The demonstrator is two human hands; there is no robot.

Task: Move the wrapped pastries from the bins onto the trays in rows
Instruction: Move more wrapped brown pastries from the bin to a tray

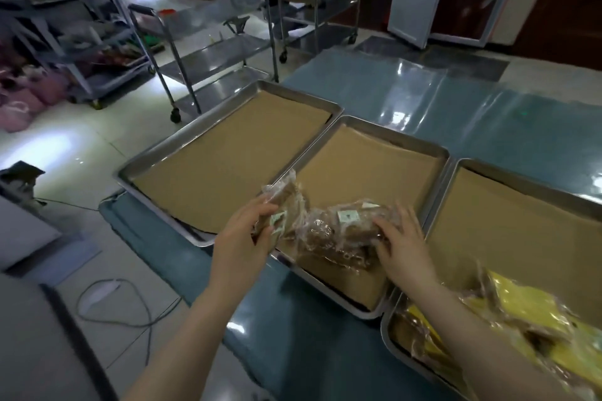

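Clear-wrapped brown pastries (338,231) lie heaped at the near end of the middle paper-lined steel tray (391,134). The left hand (241,238) holds one packet (283,197), fingers clamped round it; the right hand (402,246) rests on the heap with fingers spread apart. Each packet is best laid flat, starting a straight row from a far corner.

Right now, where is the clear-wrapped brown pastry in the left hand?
Head view, centre: the clear-wrapped brown pastry hangs in the left hand over the rims where left tray and middle tray meet.

Three trays (384,127) abreast on table (488,114)
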